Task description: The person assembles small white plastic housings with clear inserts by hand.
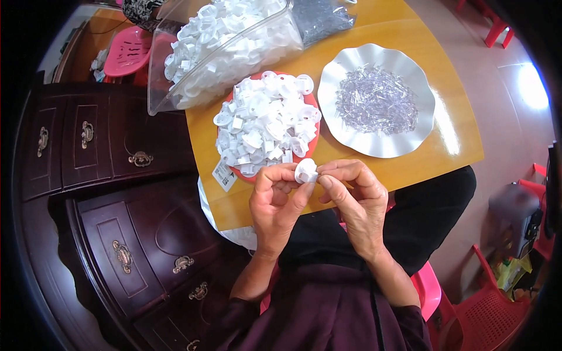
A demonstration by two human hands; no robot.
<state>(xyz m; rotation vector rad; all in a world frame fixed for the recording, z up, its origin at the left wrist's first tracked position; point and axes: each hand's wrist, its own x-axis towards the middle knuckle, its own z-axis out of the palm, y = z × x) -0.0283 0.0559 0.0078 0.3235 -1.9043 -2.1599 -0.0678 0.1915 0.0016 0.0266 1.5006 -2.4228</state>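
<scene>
Left hand [274,205]: thumb and forefinger pinch one white part [305,170], its round face up. Right hand [358,207]: thumb and forefinger close together at the part's right side; whether they also grip a pin between them cannot be told. Position of part: just off the near right edge of the red dish [316,137], on the wearer's side.

The dish bears a heap [263,120] of similar white parts, piled high and hiding most of it. Right of the dish, near it: silver plate [331,105], wavy rim, clear pins [377,96] spread over its middle. Beyond the dish: clear bin [157,88], full of white parts; grey bag [321,22] beside the bin. At the dish's near left edge: printed label [224,176]. Under the dish: yellow table [225,207]. Well left of the dish: dark cabinet [64,158].
</scene>
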